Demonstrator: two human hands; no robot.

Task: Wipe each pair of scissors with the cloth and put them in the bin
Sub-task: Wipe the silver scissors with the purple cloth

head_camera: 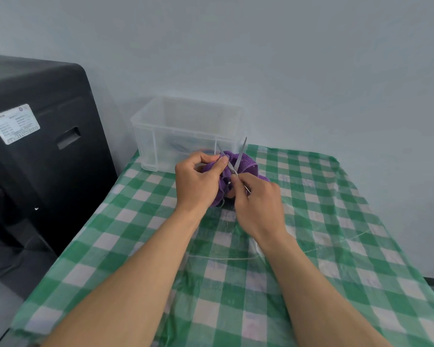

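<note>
A pair of steel scissors (240, 156) stands with its blades spread apart and pointing up, in front of the bin. My right hand (257, 204) grips the scissors by the handles, which are mostly hidden in my fingers. My left hand (198, 181) holds a purple cloth (243, 166) and pinches it around the left blade. The clear plastic bin (186, 113) sits at the far left of the table, just behind my hands. Dark shapes lie inside it, too blurred through the wall to name.
The table (336, 221) wears a green and white checked cover under clear plastic. A large black machine (43, 146) stands close on the left. A pale wall runs behind the bin and along the right side.
</note>
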